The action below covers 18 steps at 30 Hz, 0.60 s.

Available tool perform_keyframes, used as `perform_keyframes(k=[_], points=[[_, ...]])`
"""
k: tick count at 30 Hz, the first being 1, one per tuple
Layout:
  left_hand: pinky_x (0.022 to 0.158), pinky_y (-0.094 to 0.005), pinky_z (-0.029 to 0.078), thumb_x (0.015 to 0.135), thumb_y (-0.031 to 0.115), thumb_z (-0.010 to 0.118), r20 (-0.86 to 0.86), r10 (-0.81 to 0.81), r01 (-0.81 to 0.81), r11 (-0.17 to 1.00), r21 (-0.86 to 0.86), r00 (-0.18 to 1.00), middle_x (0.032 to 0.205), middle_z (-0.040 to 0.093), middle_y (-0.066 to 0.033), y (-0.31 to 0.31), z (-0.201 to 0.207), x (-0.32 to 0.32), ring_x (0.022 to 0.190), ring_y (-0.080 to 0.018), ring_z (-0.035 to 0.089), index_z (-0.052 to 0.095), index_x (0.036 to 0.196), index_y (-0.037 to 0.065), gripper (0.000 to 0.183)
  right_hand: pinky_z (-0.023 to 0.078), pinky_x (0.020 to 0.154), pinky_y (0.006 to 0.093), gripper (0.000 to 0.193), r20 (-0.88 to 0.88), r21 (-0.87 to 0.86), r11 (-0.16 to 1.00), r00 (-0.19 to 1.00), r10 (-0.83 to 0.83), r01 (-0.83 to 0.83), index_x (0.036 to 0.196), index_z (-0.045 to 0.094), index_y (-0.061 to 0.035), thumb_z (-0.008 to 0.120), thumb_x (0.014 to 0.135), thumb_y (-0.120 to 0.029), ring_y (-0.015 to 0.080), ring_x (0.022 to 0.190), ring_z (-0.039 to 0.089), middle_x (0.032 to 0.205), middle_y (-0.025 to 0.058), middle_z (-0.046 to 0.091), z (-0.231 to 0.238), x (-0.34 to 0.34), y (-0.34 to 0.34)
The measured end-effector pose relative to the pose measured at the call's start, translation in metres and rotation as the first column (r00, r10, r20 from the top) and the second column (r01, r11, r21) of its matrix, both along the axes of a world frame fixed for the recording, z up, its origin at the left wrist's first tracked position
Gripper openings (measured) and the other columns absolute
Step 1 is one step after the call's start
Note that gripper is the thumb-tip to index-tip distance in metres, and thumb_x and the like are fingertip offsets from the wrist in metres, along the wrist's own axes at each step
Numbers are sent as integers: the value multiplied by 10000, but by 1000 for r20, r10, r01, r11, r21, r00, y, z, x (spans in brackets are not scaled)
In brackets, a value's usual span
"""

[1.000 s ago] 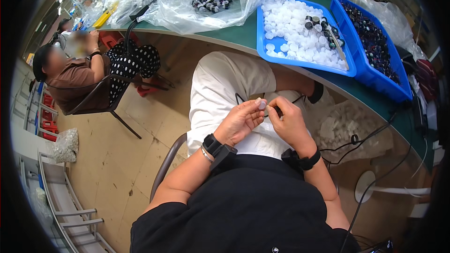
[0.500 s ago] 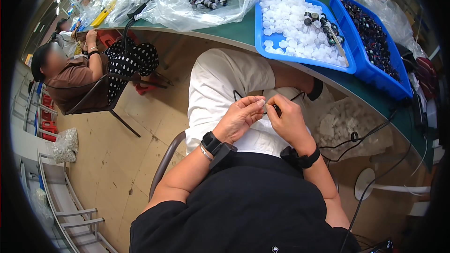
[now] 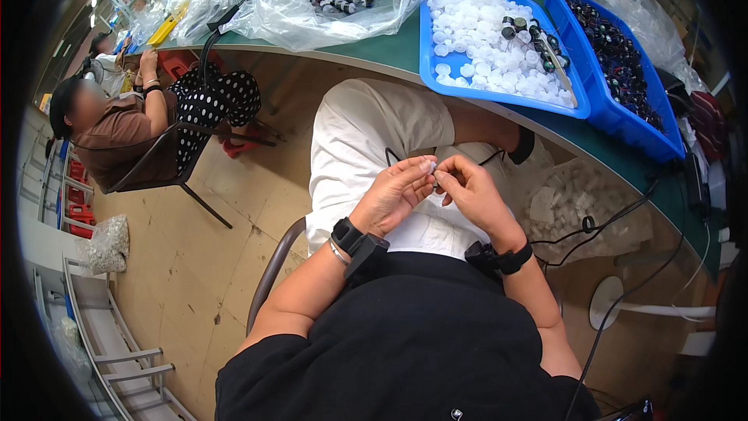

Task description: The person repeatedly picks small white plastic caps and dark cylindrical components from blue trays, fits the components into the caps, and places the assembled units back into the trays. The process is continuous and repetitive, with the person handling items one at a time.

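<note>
My left hand (image 3: 396,196) holds a small whitish plastic piece (image 3: 431,167) between thumb and fingertips, above my lap. Close against it, my right hand (image 3: 472,193) has thumb and forefinger pinched together at the same spot. Whatever lies between the right fingertips is too small and covered to name. On the table ahead, a shallow blue tray (image 3: 427,70) bears many translucent white plastic caps (image 3: 483,39). Several dark round parts (image 3: 520,29) and a pair of metal tweezers (image 3: 557,62) lie on the caps.
Right of the tray, a deeper blue bin (image 3: 615,121) holds many dark small parts. A clear plastic bag (image 3: 273,12) with capped dark parts spreads on the green table (image 3: 401,51). A black cable (image 3: 561,242) hangs at right. Another person (image 3: 125,129) sits at far left.
My right hand has turned a little, its fingers now closer against the left fingertips. The dark piece that showed by the right fingers is out of sight. The whitish piece shows more.
</note>
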<state>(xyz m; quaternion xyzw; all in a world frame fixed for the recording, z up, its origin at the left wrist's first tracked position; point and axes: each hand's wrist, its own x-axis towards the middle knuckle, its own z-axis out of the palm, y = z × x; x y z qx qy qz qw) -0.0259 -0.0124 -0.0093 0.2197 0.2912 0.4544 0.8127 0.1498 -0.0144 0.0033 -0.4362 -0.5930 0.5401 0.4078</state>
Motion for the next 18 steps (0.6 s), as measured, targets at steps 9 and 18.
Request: perform_keyframes(k=[9,18], points=[[818,-257,506,875,101,677,-309,73,9,967,256,948,977,644,-52,-4,6,3,876,-109,612,612,1111,2,264,542,664,256,77,-51,108,994,998,-20,26,905,618,32,613,879,-41,123,762,610,889,64,615,-1,2,2],[777,-238,506,853,63,691,-461,190,37,898,439,867,951,605,-41,-1,1,7,858,-89,596,630,1050,-20,223,566,729,279,105,63,264,959,990,-123,102,918,592,49,628,819,49,155,873,624,1006,102,604,3,-2,-2]])
